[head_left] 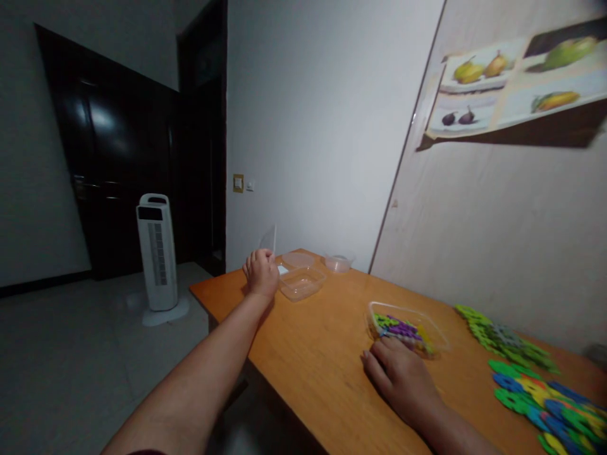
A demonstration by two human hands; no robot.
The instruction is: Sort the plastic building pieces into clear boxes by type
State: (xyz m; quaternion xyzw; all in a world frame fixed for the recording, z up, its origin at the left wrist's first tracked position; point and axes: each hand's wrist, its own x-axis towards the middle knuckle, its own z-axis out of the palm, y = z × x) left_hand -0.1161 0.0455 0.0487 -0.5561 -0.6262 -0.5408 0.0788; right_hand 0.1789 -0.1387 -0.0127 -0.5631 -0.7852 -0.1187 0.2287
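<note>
Left hand [260,273] fingers closed on a clear plastic lid [269,240] beside empty clear containers [301,282]; right hand [402,376] fingers spread, touching clear tub of coloured foam pieces [406,327] on orange wooden table [322,354].

Wood, clear plastic and foam

The table [322,354] is smooth orange wood with a dull sheen; the near container [429,322] and far tubs [303,282] are clear glossy plastic; the right-hand puzzle pieces [545,395] look matt foam.

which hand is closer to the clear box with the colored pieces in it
Right. The right hand lies on the table touching the near edge of the box of colored pieces. The left hand is far off at the table's far corner, holding a clear lid.
</note>
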